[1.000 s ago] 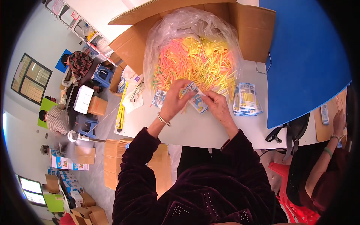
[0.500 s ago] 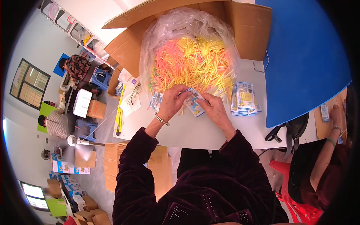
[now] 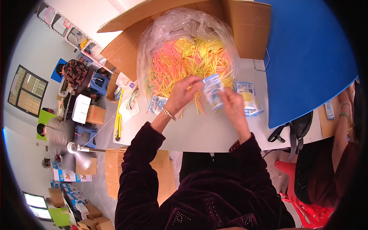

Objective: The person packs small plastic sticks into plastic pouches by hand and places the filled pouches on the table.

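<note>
My right hand [image 3: 234,109], a little blurred, grips a small blue-and-white printed plastic packet [image 3: 212,93] by its right side. Thumb and index finger of my left hand [image 3: 181,96] are slightly apart close to the packet's left edge; a bracelet circles that wrist. Behind both hands lies a large heap of short pink and yellow straw-like sticks [image 3: 191,63] inside a clear plastic bag [image 3: 143,50]. Another packet [image 3: 157,104] rests on the table left of my left hand. To the right is a small pile of filled packets [image 3: 247,97] with yellow sticks showing.
The bag sits in an open cardboard box [image 3: 251,30] on the white table [image 3: 184,134]. A yellow cutter [image 3: 118,128] and eyeglasses [image 3: 133,99] lie left. A blue board [image 3: 306,57] and black bag [image 3: 303,128] are right. A co-worker's arm [image 3: 341,130] reaches in beside a red chair [image 3: 287,172].
My right hand has moved right and slightly toward me with the packet. My left hand's fingers have come away from it. The whole view has shifted slightly left.
</note>
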Available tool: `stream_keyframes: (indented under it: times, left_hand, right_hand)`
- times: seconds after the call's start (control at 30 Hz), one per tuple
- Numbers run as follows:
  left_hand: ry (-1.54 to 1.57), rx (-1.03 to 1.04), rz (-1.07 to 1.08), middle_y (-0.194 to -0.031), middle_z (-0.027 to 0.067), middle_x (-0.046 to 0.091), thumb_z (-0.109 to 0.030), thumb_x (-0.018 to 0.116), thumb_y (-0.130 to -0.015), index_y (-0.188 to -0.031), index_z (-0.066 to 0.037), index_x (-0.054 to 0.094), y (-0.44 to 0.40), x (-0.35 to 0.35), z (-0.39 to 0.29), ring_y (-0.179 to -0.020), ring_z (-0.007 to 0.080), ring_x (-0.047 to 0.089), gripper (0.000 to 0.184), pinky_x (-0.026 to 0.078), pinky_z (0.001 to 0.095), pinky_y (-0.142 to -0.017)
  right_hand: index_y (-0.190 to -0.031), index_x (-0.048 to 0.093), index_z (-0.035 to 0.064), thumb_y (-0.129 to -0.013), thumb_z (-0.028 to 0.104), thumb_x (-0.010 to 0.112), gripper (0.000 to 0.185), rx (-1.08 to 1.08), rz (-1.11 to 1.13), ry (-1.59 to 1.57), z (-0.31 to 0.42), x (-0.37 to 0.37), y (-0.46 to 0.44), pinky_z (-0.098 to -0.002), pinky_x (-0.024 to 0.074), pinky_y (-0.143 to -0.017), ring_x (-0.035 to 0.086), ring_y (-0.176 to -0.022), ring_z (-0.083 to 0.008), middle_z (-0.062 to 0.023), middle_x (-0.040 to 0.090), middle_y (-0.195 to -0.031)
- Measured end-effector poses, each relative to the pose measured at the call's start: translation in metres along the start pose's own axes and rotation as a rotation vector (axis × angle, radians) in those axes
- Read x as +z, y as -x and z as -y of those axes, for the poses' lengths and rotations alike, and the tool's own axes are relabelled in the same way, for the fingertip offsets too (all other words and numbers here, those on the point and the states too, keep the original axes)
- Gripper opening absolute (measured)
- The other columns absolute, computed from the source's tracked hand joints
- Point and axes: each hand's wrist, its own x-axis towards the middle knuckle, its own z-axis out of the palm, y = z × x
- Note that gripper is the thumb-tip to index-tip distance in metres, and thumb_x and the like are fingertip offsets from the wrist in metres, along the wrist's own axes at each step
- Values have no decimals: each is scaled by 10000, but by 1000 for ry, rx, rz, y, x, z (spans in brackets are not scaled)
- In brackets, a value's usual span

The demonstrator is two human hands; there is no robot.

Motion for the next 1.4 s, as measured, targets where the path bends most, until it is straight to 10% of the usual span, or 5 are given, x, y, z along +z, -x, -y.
stream_keyframes:
  times: [0.3,0.87,1.4]
  left_hand:
    - [-609,354,63,-878,128,599,-247,631,-790,-879,-28,602,-35,65,25,-826,290,540,238,427,388,-745]
    - [-924,92,428,-927,153,605,-323,558,-717,-888,28,603,-55,94,7,-911,291,491,393,348,445,-788]
    - [-1151,256,138,-838,142,568,-102,505,-776,-865,-7,572,-35,123,9,-890,271,490,147,328,439,-800]
  right_hand:
    - [-814,568,-10,-926,145,533,195,85,-482,-252,9,-60,-13,-207,351,-532,394,-615,-36,26,504,-650]
    - [-769,535,-12,-922,146,535,219,134,-467,-260,2,-62,-12,-211,348,-524,376,-601,-28,21,490,-630]
    - [-736,511,-3,-919,156,540,244,150,-446,-259,12,-63,-11,-212,344,-511,368,-587,-24,23,483,-614]
